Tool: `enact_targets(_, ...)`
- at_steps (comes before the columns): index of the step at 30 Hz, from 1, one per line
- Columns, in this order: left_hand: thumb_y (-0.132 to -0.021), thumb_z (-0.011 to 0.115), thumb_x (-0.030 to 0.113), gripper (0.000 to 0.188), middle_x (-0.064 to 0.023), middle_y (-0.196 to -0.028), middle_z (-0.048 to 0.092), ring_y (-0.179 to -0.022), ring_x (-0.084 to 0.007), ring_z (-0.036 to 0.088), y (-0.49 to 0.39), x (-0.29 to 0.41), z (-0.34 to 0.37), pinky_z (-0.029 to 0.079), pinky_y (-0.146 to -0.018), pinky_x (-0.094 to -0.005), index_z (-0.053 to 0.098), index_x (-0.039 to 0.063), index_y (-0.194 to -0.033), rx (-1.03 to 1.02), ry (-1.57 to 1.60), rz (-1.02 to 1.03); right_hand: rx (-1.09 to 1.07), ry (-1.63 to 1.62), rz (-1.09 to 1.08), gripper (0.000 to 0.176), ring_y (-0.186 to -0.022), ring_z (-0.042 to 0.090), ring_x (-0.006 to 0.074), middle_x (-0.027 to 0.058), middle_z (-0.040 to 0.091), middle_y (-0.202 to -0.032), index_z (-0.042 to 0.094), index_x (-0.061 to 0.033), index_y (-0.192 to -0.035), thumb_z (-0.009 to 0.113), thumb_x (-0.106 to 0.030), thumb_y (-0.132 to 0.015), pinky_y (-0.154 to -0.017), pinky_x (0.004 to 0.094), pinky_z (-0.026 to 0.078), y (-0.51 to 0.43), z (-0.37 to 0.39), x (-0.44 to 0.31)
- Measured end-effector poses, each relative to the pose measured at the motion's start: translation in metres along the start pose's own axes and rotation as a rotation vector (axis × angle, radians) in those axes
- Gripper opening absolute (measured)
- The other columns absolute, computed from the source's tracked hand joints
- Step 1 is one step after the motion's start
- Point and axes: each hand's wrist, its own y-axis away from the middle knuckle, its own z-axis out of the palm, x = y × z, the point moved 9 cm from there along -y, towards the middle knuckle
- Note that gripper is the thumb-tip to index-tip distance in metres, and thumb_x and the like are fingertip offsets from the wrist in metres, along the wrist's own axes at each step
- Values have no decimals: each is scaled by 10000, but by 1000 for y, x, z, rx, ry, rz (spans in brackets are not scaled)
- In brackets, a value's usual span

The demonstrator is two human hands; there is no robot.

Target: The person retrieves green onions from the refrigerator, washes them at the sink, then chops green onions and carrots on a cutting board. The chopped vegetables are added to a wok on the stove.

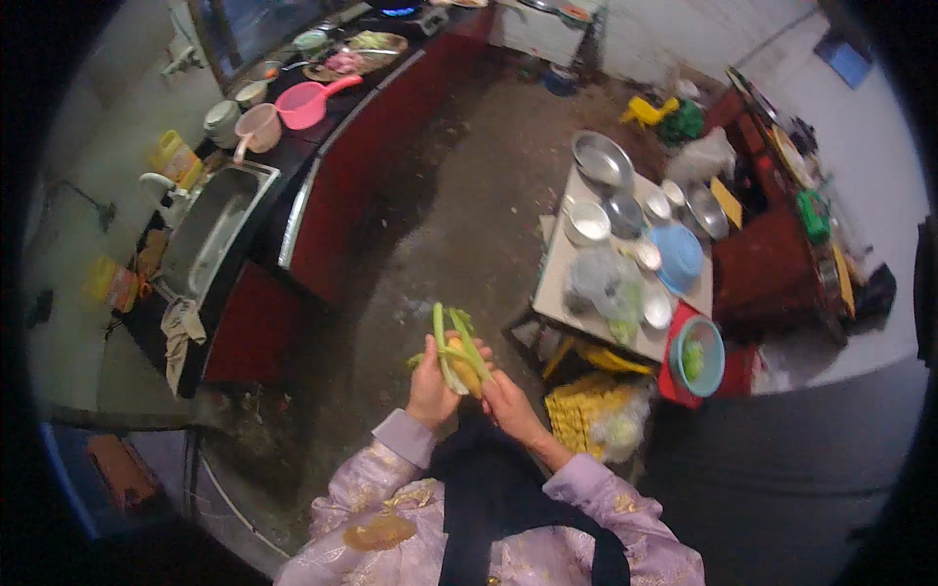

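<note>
Green celery stalks (440, 333) and a yellowish, rounded vegetable (469, 377), perhaps a potato, are bunched together in front of my body. My left hand (426, 388) cups them from the left, its fingers partly hidden behind the stalks. From the right, my right hand (507, 403) grips the lower end of the same bunch. Both hands are over the floor, between the counter and the small table.
To the left, a dark counter with red fronts bears a steel sink (220, 227), a pink dipper (302, 105) and a platter (366, 55) of food. On the right stands a small table (549, 297) with bowls and plastic bags, a yellow basket (575, 417) below it.
</note>
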Motion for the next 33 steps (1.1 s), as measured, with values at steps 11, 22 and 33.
enact_targets(11, -999, 313, 558, 530, -203, -1124, 608, -981, -345, 620, -157, 116, 13, 516, -867, -511, 491, 105, -1209, 110, 106, 83, 28, -83, -89, 326, -521, 471, 79, 12, 520, -596, 535, -58, -914, 402, -331, -1033, -496, 245, 377, -208, -47, -82)
enact_targets(22, -1020, 318, 308, 414, -138, -1026, 631, -736, -204, 635, -236, 244, 16, 535, -636, -307, 465, 66, -1322, 203, -244, 174, -188, -703, 58, 205, -522, 480, 115, 65, 567, -710, 454, -70, -1092, 546, -187, -951, -497, 261, 413, -376, -18, -167)
enact_targets(33, -960, 577, 247, 336, 0, -906, 583, -757, -96, 564, -364, 369, -2, 475, -661, -242, 562, 73, -1247, 224, -827, 131, -286, -465, 182, 162, -523, 375, 51, -41, 473, -686, 564, -101, -951, 655, -230, -914, -486, 216, 315, -558, 62, -223)
